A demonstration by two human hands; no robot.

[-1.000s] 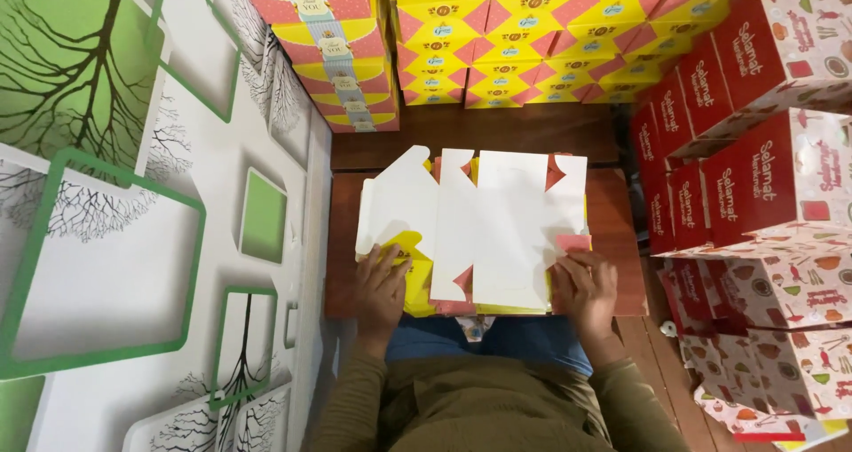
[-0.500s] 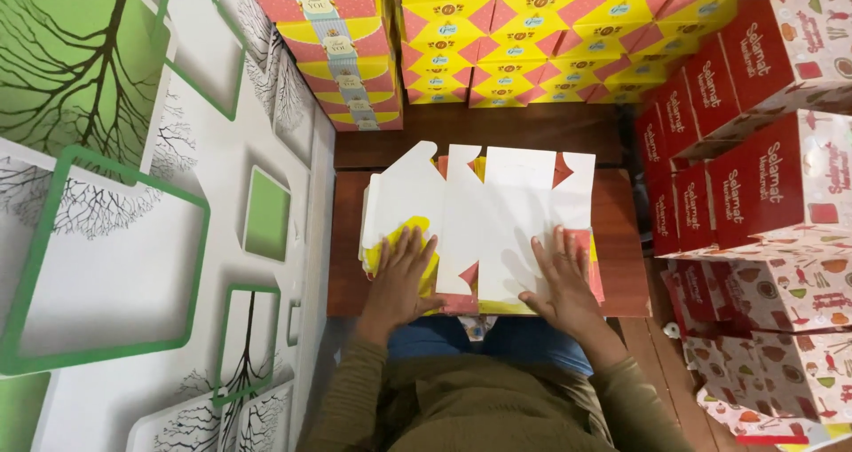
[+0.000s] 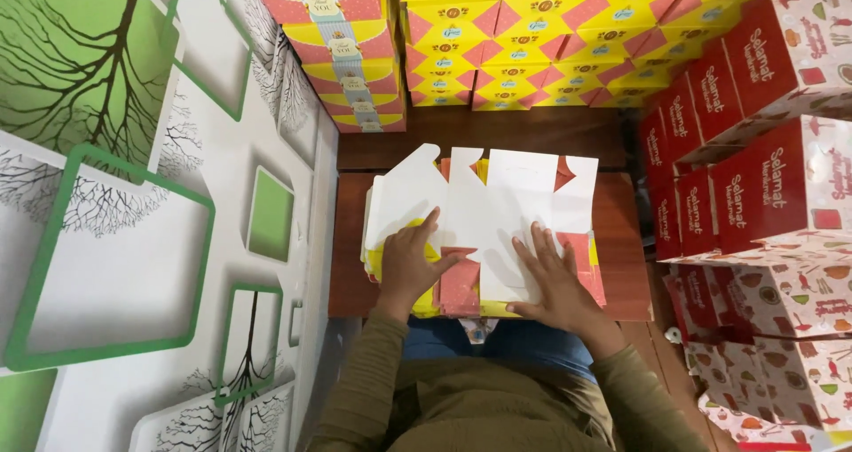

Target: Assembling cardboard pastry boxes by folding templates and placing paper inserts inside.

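Note:
A flat, unfolded cardboard box blank [image 3: 497, 204], white side up with red and yellow flaps showing, lies on top of a stack of similar blanks [image 3: 390, 275] on a small brown wooden table [image 3: 617, 230]. My left hand [image 3: 410, 261] rests palm down on the blank's near left part, fingers pointing away from me. My right hand [image 3: 552, 279] lies flat on its near right part, fingers spread. Neither hand grips anything.
Stacks of folded yellow-and-pink boxes [image 3: 497, 44] stand behind the table. Red-and-white boxes [image 3: 754, 150] are piled along the right side. A wall with green squares and tree drawings [image 3: 133, 195] runs close on the left. My lap is against the table's near edge.
Both hands have slid from the near edge of the stack up onto the top blank and now lie flat on it. The blank looks pressed flatter.

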